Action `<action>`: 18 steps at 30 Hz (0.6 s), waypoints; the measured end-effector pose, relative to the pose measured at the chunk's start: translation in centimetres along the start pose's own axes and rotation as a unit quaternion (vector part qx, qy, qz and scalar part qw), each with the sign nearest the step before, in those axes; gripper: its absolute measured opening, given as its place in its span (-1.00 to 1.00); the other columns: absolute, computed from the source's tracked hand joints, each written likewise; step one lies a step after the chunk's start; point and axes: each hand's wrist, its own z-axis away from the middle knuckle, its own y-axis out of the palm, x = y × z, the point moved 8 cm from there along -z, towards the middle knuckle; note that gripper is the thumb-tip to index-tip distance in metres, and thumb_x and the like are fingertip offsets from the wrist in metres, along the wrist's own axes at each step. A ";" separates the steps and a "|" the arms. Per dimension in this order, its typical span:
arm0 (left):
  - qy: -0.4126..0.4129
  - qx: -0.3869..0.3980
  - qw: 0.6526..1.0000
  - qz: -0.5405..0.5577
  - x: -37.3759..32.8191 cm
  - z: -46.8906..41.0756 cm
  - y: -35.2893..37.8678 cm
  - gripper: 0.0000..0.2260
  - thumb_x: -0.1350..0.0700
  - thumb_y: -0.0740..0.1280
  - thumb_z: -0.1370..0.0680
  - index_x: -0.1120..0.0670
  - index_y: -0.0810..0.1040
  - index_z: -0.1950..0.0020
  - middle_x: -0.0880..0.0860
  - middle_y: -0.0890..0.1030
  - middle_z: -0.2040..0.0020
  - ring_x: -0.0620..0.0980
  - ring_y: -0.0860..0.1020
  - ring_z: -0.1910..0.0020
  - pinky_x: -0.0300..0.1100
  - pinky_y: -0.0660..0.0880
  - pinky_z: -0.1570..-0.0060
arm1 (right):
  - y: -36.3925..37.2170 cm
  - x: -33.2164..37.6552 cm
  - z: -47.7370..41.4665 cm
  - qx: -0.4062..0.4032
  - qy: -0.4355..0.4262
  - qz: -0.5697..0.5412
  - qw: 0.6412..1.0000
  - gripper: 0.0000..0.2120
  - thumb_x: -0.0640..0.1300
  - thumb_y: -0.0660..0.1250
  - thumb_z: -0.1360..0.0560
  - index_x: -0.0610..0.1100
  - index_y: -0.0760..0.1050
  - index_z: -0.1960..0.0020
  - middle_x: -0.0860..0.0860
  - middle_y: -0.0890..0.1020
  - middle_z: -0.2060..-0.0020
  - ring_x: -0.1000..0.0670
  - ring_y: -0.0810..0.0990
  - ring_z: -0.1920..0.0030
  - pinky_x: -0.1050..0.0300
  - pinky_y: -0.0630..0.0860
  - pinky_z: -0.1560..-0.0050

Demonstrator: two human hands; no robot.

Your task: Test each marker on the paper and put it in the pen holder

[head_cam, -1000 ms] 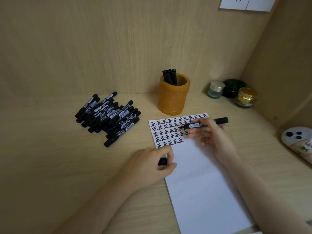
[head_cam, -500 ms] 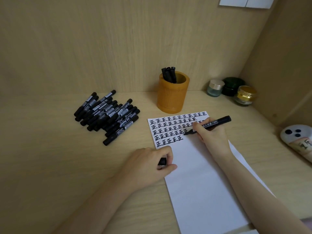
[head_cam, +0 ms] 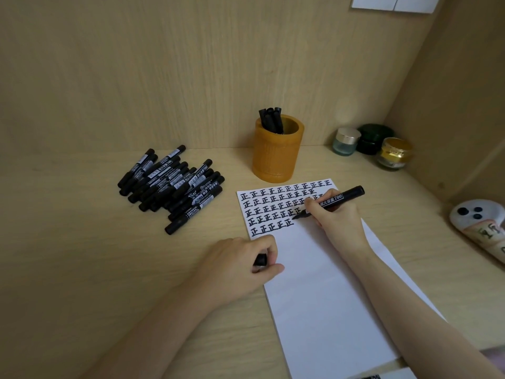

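Note:
My right hand [head_cam: 337, 218] grips an uncapped black marker [head_cam: 345, 198], its tip touching the white paper [head_cam: 322, 283] just right of the fourth row of written characters. My left hand [head_cam: 240, 265] rests at the paper's left edge and holds the black marker cap [head_cam: 260, 260] between thumb and fingers. A pile of several capped black markers [head_cam: 172, 184] lies on the desk to the left. The amber pen holder [head_cam: 277, 150] stands behind the paper with several black markers [head_cam: 270, 119] in it.
Three small jars, clear [head_cam: 345, 140], dark green [head_cam: 375, 137] and gold [head_cam: 393, 153], stand in the back right corner. A white object with black dots [head_cam: 481, 222] lies at the right edge. Wooden walls close the desk behind and to the right.
My right hand brought the marker down from above the upper rows and set its tip on the paper by the fourth row. My left hand stayed put with the cap.

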 end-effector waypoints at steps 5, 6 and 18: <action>0.005 -0.005 1.000 0.010 0.1 0.0 0.0 -0.79 -0.16 0.32 -0.48 -0.10 0.36 0.20 -0.16 0.49 0.42 -0.18 0.57 0.27 -0.31 0.43 0.24 | -0.4 0.1 -0.1 -0.022 -0.002 0.020 1.000 -0.78 -0.15 0.41 -0.48 -0.14 0.42 0.28 0.02 0.47 0.49 0.16 0.38 0.50 0.34 0.30 0.46; 0.005 -0.005 1.000 0.012 0.1 0.0 0.0 -0.79 -0.16 0.32 -0.48 -0.10 0.36 0.20 -0.18 0.48 0.44 -0.19 0.57 0.26 -0.33 0.41 0.26 | -0.4 0.0 -0.1 -0.021 0.001 0.019 1.000 -0.78 -0.15 0.41 -0.48 -0.13 0.42 0.28 0.03 0.46 0.50 0.16 0.37 0.51 0.34 0.30 0.46; 0.008 -0.004 1.000 0.019 -0.1 0.1 -0.1 -0.79 -0.15 0.32 -0.49 -0.10 0.37 0.21 -0.20 0.46 0.45 -0.20 0.58 0.25 -0.30 0.45 0.22 | -0.3 0.2 0.0 -0.010 -0.002 0.023 1.000 -0.81 -0.24 0.39 -0.44 -0.35 0.45 0.22 0.02 0.43 0.46 0.15 0.36 0.47 0.33 0.30 0.43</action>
